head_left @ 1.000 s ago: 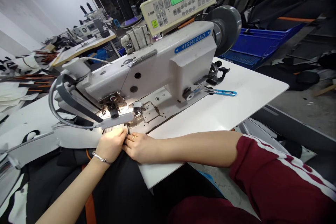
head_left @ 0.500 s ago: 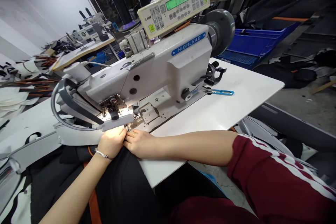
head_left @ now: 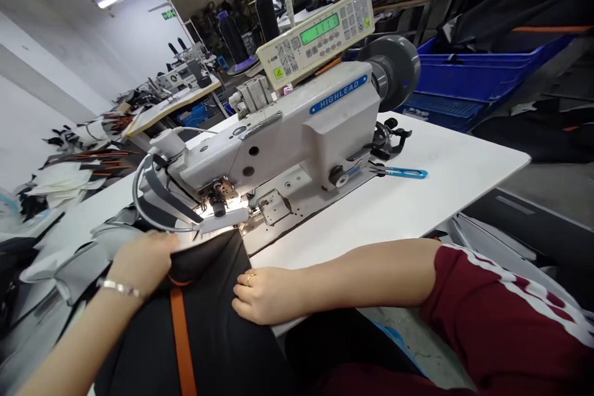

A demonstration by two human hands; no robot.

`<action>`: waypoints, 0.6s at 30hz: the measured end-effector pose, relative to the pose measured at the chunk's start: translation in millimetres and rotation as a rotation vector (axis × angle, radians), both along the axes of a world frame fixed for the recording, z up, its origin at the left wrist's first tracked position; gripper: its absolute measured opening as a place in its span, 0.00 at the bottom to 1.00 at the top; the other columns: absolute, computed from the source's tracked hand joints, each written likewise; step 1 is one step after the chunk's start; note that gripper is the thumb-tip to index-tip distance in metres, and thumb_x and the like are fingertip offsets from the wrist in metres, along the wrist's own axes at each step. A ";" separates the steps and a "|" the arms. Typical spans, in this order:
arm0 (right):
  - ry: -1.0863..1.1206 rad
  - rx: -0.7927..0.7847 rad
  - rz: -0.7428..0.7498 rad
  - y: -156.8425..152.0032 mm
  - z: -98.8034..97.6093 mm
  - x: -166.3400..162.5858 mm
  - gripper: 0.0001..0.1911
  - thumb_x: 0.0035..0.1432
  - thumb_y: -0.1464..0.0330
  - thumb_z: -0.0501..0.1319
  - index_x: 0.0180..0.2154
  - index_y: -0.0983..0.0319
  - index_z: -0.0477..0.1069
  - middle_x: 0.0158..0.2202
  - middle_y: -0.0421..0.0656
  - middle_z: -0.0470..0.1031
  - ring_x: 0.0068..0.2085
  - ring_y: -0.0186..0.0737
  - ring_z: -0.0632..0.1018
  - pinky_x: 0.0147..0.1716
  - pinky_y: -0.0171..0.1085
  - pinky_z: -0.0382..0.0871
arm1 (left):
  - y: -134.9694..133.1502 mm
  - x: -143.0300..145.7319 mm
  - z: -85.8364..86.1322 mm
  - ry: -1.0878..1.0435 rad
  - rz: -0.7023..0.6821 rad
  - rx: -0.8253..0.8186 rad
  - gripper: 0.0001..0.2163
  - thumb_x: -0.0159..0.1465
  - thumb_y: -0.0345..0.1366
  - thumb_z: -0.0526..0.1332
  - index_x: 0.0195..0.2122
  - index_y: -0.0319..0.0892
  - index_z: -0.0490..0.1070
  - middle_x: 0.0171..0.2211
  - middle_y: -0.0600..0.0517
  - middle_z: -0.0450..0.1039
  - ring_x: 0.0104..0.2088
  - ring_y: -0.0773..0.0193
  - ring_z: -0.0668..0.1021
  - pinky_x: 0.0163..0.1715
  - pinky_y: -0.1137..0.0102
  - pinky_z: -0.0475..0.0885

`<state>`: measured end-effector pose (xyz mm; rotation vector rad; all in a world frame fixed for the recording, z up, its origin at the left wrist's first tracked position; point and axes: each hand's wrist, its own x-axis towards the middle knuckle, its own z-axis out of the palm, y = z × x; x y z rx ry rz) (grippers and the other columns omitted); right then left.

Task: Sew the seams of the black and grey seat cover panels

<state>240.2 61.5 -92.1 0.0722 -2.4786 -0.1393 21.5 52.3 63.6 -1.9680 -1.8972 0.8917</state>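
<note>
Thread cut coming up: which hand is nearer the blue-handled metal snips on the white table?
Right. The right hand rests on black fabric at the front edge of the white table, down-left of the blue-handled snips; the left hand lies even farther left.

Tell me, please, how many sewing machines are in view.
2: the near machine on the white table, the far machine on the wooden table at back left; more may be hidden.
</note>
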 end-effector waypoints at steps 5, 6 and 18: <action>0.097 0.043 0.053 -16.1 -3.2 1.6 0.08 0.55 0.76 0.55 0.25 0.65 0.68 0.23 0.45 0.68 0.24 0.39 0.72 0.23 0.38 0.65 | -61.6 95.3 -38.8 -0.105 -0.024 -0.231 0.19 0.61 0.20 0.46 0.44 0.39 0.74 0.34 0.43 0.76 0.36 0.54 0.79 0.33 0.64 0.75; 0.102 0.047 0.074 -18.3 -3.0 2.9 0.07 0.53 0.76 0.55 0.24 0.64 0.68 0.22 0.44 0.68 0.24 0.39 0.72 0.22 0.38 0.65 | -67.3 104.2 -48.8 -0.113 -0.022 -0.252 0.19 0.61 0.19 0.46 0.44 0.38 0.74 0.37 0.42 0.76 0.36 0.55 0.79 0.34 0.65 0.75; -0.132 -0.071 -0.002 -16.6 2.2 6.4 0.09 0.54 0.78 0.54 0.26 0.63 0.69 0.25 0.45 0.71 0.27 0.42 0.75 0.21 0.38 0.65 | -54.4 77.1 -70.7 -0.354 0.011 -0.211 0.21 0.65 0.24 0.44 0.52 0.41 0.71 0.60 0.48 0.66 0.48 0.57 0.78 0.45 0.65 0.76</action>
